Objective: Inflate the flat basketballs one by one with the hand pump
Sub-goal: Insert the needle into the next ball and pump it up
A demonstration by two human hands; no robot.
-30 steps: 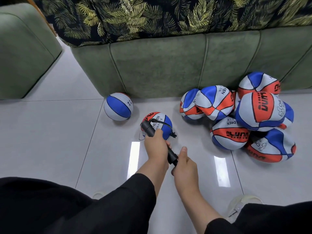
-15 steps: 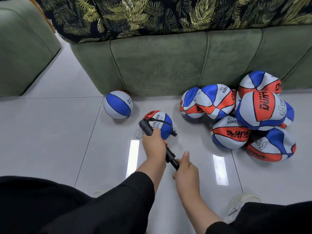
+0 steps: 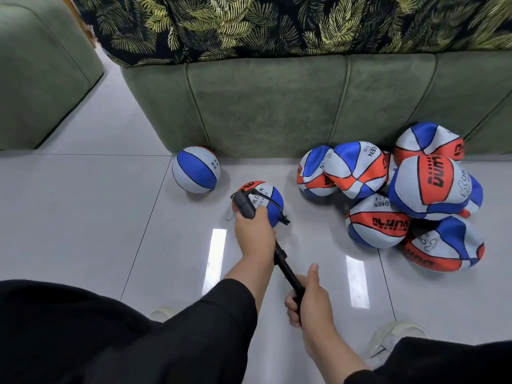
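the left hand [image 3: 253, 234] has its fingers clamped round the hand pump [image 3: 245, 207] barrel, touching the small basketball [image 3: 266, 202] on the floor [image 3: 83, 217]. the right hand [image 3: 310, 303] grips the handle, rod drawn out. flat basketballs [image 3: 401, 195] lie piled right, by the sofa [image 3: 277, 106].

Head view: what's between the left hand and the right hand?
In the head view, the pump's thin black shaft spans the gap between the left hand, gripping the barrel, and the right hand, gripping the handle. Bare floor tile lies below.
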